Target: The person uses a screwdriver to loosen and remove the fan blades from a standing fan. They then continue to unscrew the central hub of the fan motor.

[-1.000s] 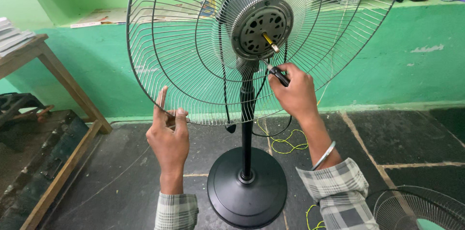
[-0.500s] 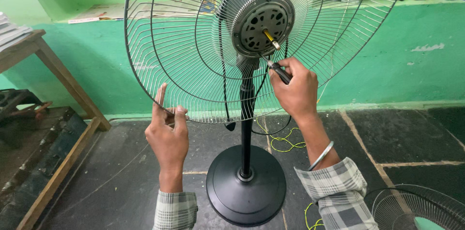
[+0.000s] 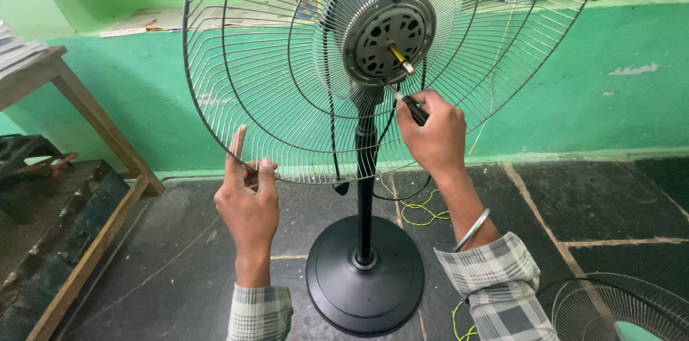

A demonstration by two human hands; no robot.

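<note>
We see our left hand point(image 3: 247, 201) pinching the lower rim of the wire fan guard point(image 3: 251, 97), index finger raised, the fan standing on its round black base point(image 3: 364, 276) on the dark stone floor point(image 3: 179, 255). Our right hand point(image 3: 433, 136) is closed around a dark-handled screwdriver point(image 3: 413, 108), its tip just below the motor point(image 3: 384, 36) and yellow shaft point(image 3: 400, 58).

A single head-worn camera looks forward and slightly down from the person's own standpoint, close to a pedestal fan. The wire fan guard point(image 3: 287, 75) fills the upper middle of the view at arm's reach; the round black base point(image 3: 364, 280) sits low in the centre. It faces a green wall point(image 3: 610, 97), with dark floor point(image 3: 588, 204) below. Both forearms enter from the bottom edge.
</note>
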